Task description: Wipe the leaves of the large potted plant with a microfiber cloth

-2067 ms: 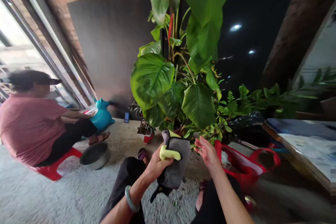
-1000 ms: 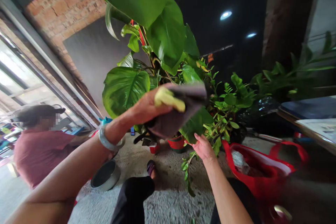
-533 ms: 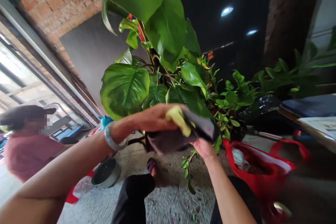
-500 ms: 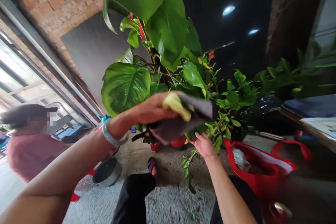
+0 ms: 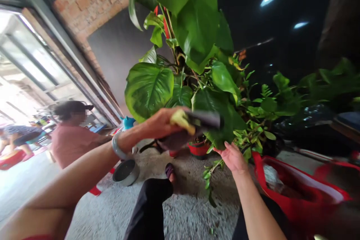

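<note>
My left hand (image 5: 161, 123), with a pale bangle at its wrist, is closed around a blurred greyish-purple cloth (image 5: 174, 140) that has a yellow part (image 5: 182, 120) over it. The cloth's end reaches across the front of a large dark green leaf (image 5: 225, 114); whether it touches the leaf, I cannot tell. My right hand (image 5: 234, 158) has its thumb and fingers closed on the lower tip of that leaf. Around them rises a tall potted plant with broad leaves (image 5: 150, 90). Part of its red pot (image 5: 198, 149) shows below.
A red bag (image 5: 298, 195) stands open at the right, close to my right forearm. On the floor at left is a round grey pan (image 5: 126, 172). A person in a pink shirt (image 5: 73, 142) sits further left. Smaller leafy plants (image 5: 268, 105) grow at the right.
The view has swung left, so the plant and bag appear further right. My left hand with the cloth has shifted left across the leaf, uncovering more of it. My right hand stays at the leaf's tip.
</note>
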A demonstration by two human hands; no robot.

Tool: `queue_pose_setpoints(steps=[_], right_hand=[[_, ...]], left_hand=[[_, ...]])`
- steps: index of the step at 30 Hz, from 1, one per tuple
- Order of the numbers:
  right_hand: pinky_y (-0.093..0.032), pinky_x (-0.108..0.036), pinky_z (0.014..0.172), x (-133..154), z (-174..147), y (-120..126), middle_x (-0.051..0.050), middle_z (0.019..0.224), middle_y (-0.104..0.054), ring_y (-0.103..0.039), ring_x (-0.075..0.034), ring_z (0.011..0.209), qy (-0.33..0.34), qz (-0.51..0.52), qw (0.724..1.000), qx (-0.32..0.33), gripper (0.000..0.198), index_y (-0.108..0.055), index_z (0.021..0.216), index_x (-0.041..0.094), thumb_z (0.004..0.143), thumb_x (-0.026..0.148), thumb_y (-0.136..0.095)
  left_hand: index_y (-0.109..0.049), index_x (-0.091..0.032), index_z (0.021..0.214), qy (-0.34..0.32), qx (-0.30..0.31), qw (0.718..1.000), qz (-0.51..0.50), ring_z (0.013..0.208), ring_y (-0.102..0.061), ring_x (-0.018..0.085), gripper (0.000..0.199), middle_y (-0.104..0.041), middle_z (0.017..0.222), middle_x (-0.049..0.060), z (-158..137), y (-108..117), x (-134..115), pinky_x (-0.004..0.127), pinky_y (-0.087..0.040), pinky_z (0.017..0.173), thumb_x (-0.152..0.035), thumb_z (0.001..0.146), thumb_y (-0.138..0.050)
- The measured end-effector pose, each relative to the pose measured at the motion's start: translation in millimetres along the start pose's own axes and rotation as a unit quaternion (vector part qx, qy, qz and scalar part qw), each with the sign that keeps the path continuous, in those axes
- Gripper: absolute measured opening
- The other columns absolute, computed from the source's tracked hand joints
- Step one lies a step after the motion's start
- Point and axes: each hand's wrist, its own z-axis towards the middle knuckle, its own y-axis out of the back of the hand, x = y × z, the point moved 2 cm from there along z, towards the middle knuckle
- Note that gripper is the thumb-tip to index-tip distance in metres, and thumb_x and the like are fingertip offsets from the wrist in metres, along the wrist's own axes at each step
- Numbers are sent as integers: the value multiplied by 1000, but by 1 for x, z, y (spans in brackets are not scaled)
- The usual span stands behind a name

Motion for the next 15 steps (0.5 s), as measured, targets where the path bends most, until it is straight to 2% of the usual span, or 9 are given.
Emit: queue_pose_setpoints(steps=[2,3,4,5,6,9,10,12,15], right_hand=[[-67,-48,87,2,1,1,5,95,-83,-78,-22,88,-3,1,1000,9,23,-73,76,31,68,26,-93],[-67,-48,86,1,2,1,5,95,-83,-78,-22,89,-3,2,1000,12,23,-72,75,31,68,26,-93],[-67,-48,85,1,3,2,5,94,-83,-79,-23,88,-2,3,1000,13,24,-72,73,31,67,26,-94],[-67,-48,84,-1,4,3,4,93,-83,-79,-23,88,-3,4,1000,12,25,-71,72,30,66,26,-95],[-68,-48,84,-2,5,4,4,93,-83,-79,-23,87,-5,4,1000,7,26,-71,72,30,65,25,-96],[-67,-48,88,-6,7,11,4,88,-83,-79,-22,83,-9,1,1000,-22,28,-71,69,30,61,24,-98],[-67,-48,90,-7,7,13,5,87,-83,-79,-22,83,-11,-4,1000,-26,28,-71,69,30,62,24,-98],[-66,-49,93,-6,7,16,4,91,-83,-79,-22,85,-13,-20,1000,-19,24,-74,75,32,65,26,-96],[-66,-52,94,-6,8,17,3,99,-84,-79,-23,88,-12,-38,999,-5,24,-78,85,34,68,26,-93]], left_hand=[[-71,-20,118,10,-167,985,29,86,-68,19,40,-76,98,3,15,26,15,28,-55,76,-34,81,-76],[-69,-19,118,24,-227,972,52,83,-66,18,40,-75,94,2,18,30,26,27,-53,74,-33,81,-75],[-69,-18,116,45,-249,964,78,79,-63,17,37,-73,89,1,17,29,37,27,-52,71,-31,82,-74],[-69,-18,112,70,-232,965,103,74,-62,16,32,-72,84,0,13,21,49,27,-50,68,-28,82,-73],[-69,-18,106,99,-176,971,126,71,-61,16,27,-71,80,0,5,9,58,27,-49,65,-24,80,-72],[-71,-19,92,150,82,975,142,65,-63,18,18,-71,73,1,-33,-28,63,28,-46,59,-14,75,-72],[-73,-20,97,139,120,973,138,67,-65,19,22,-72,76,1,-44,-32,56,29,-47,60,-13,76,-71],[-73,-22,116,93,95,984,115,76,-71,21,35,-77,88,2,-54,-25,32,30,-53,67,-17,82,-69],[-61,-22,141,6,-97,991,92,104,-72,23,47,-76,121,5,-40,9,5,34,-56,92,-23,93,-62]])
